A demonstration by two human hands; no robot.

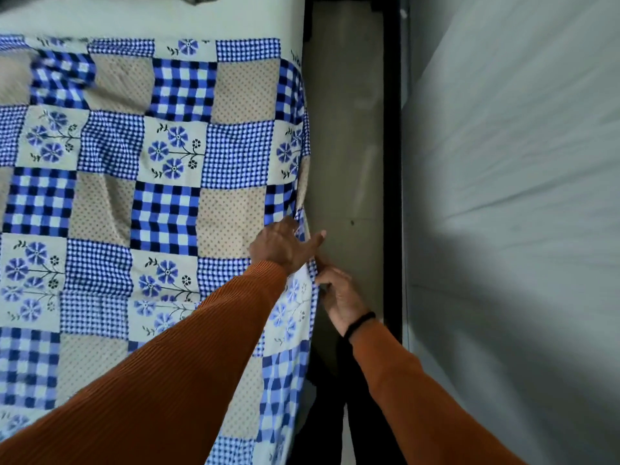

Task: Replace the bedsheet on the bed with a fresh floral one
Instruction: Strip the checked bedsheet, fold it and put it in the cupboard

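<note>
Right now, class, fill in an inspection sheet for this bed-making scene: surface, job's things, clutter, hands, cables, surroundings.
Surface: bed, pale strip bare at the far end.
Job's things: floral patchwork sheet spread over the bed, its right edge hanging over the side, some wrinkles.
Clutter: dark item at the far edge, too cropped to identify.
Hands: left hand rests on the sheet's edge, thumb out; right hand grips the hanging edge below it.
Cables: nothing seen.
Surroundings: grey floor gap, black frame, a second pale surface to the right.
</note>
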